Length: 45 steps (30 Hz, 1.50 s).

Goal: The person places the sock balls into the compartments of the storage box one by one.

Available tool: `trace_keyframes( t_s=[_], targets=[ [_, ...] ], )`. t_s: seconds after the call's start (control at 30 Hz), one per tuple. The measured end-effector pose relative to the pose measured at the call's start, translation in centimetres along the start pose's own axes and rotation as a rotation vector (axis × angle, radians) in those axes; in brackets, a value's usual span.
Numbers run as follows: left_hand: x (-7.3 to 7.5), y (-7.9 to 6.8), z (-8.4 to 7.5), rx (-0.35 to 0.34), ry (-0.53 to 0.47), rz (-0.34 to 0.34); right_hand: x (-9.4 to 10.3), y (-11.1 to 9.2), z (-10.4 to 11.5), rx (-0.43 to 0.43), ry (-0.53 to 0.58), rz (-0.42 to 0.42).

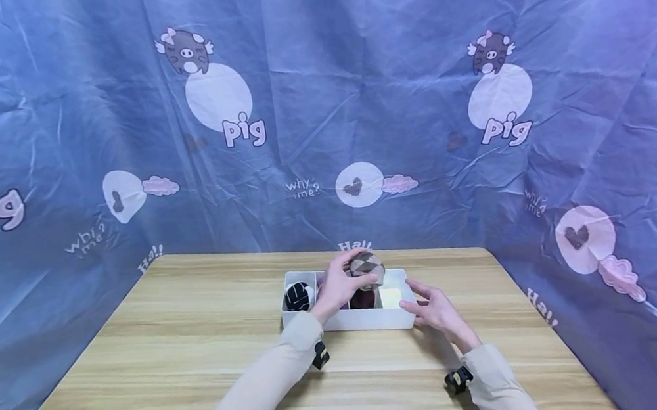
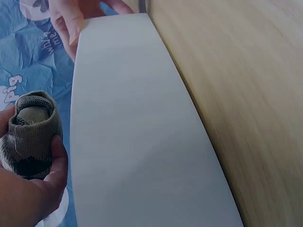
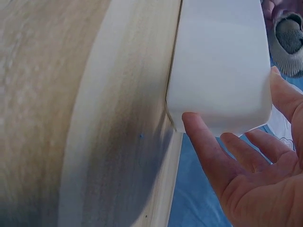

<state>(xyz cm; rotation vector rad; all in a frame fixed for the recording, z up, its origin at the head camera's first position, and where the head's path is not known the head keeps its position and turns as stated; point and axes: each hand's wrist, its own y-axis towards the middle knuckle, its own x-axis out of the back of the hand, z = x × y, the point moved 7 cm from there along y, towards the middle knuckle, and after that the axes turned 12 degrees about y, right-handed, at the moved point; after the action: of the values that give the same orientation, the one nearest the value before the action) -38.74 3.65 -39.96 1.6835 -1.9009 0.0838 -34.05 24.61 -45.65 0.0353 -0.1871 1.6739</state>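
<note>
My left hand [image 1: 338,288] grips a rolled-up sock [image 1: 367,270] with a grey and beige diamond pattern, held above the white divided storage box [image 1: 369,320]. The left wrist view shows the sock's folded cuff [image 2: 35,101] between thumb and fingers. At the box's right end, my right hand [image 1: 437,308] holds it, the thumb at the rim and the other fingers [image 3: 201,135] against the end wall. Inside the box are a black-and-white rolled sock [image 1: 298,296] at the left, something purple mostly hidden by my left hand, a dark maroon bundle [image 1: 363,299] and a pale cream bundle [image 1: 391,298].
The box stands on a wood-grain table [image 1: 200,349], nearer its far edge. A blue cloth curtain [image 1: 308,114] printed with pigs and lettering hangs behind the table and along both sides.
</note>
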Motion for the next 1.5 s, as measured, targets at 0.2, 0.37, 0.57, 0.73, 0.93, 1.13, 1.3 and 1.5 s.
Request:
trace_keyframes(
  t_s=[0.2,0.37,0.57,0.73,0.93,1.13,1.3,1.5],
  targets=[
    [-1.4,0.2,-0.5,-0.016,-0.066,0.016,-0.1,-0.1,0.1,0.002,-0.001,-0.004],
    [-2.4,0.3,-0.7,0.003,-0.064,0.039,-0.1,-0.1,0.0,-0.001,0.0,-0.006],
    [-3.5,0.6,-1.3,-0.037,-0.031,0.038,0.1,0.0,-0.1,0.001,0.004,-0.015],
    [-4.4,0.6,-1.7,-0.042,0.005,0.053,0.0,0.1,-0.3,-0.001,0.022,-0.01],
    [-5.1,0.4,-1.8,-0.038,0.101,0.072,-0.3,0.0,-0.2,0.009,0.024,0.003],
    [-5.2,0.5,-1.6,-0.048,0.141,0.087,-0.1,0.0,-0.2,0.004,0.023,0.0],
    [-5.4,0.5,-1.5,-0.047,0.149,0.108,-0.1,-0.1,-0.1,0.012,0.02,0.003],
    [-5.5,0.5,-1.4,-0.036,0.155,0.125,-0.1,-0.2,-0.1,0.019,0.026,-0.001]
  ],
)
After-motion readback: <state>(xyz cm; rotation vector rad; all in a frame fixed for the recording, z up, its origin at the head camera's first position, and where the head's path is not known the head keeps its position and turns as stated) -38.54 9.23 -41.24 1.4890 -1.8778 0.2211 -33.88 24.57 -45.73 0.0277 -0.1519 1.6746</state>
